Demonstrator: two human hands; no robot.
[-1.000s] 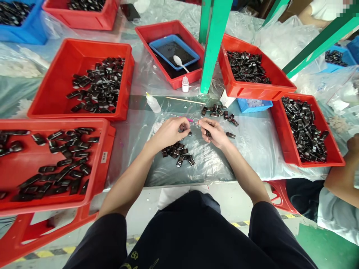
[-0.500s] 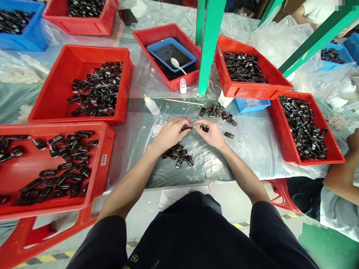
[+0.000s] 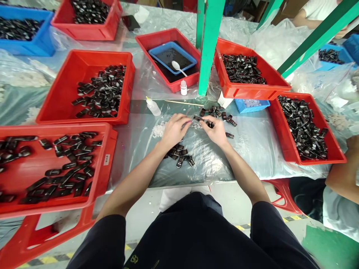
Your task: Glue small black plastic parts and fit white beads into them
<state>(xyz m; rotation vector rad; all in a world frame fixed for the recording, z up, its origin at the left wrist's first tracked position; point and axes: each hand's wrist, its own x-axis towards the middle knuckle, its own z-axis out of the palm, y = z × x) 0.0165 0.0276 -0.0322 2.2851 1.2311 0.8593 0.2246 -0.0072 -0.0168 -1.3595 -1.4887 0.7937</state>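
Observation:
Over the plastic-covered table, my right hand (image 3: 215,130) pinches a small black part (image 3: 198,118) at its fingertips, with another dark part under its fingers. To its left, my left hand (image 3: 175,130) has its fingers closed around something slim and dark, too small to make out. A small gap separates the two hands. Small white pieces (image 3: 159,129) lie beside my left hand. Below it is a pile of black parts (image 3: 179,153), and more black parts (image 3: 215,111) lie beyond my right hand.
Red bins (image 3: 84,120) of black parts stand left and right. A bottle (image 3: 153,107), a thin stick (image 3: 183,102) and a small white bottle (image 3: 183,88) lie or stand behind my hands. A green post (image 3: 207,48) rises at the back. A person's arm (image 3: 343,172) is at the right.
My hands have moved apart from each other, and a black part now shows at my right fingertips. The view has shifted slightly.

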